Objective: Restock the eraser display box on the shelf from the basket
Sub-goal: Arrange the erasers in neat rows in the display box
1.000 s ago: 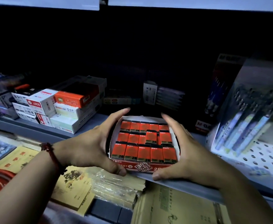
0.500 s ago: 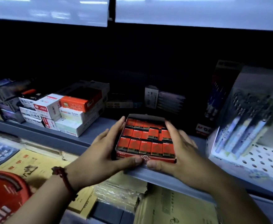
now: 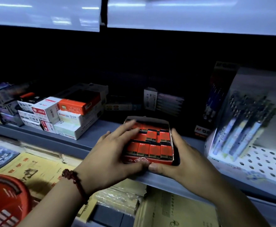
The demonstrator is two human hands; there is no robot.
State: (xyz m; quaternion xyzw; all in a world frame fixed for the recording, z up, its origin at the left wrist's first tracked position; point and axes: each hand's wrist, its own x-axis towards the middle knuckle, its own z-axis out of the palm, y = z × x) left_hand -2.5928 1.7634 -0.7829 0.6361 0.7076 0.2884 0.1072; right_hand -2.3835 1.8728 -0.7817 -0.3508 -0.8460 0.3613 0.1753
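- Erasers [image 3: 150, 149] fill the display box [image 3: 160, 160] in close red rows; restocking looks nearly done
- Box sits at the shelf [image 3: 98, 128] front edge
- Left hand [image 3: 111, 156] lies flat-fingered over the erasers, thumb on the front wall
- Right hand [image 3: 184, 161] presses straight fingers against the right wall
- Left, likely: squaring the box; basket [image 3: 5, 199] contents hidden

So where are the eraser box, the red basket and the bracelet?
eraser box [image 3: 164, 161]: head view, its red front wall.
red basket [image 3: 3, 199]: head view, its red wall, bottom left.
bracelet [image 3: 76, 181]: head view, beads on the wrist.
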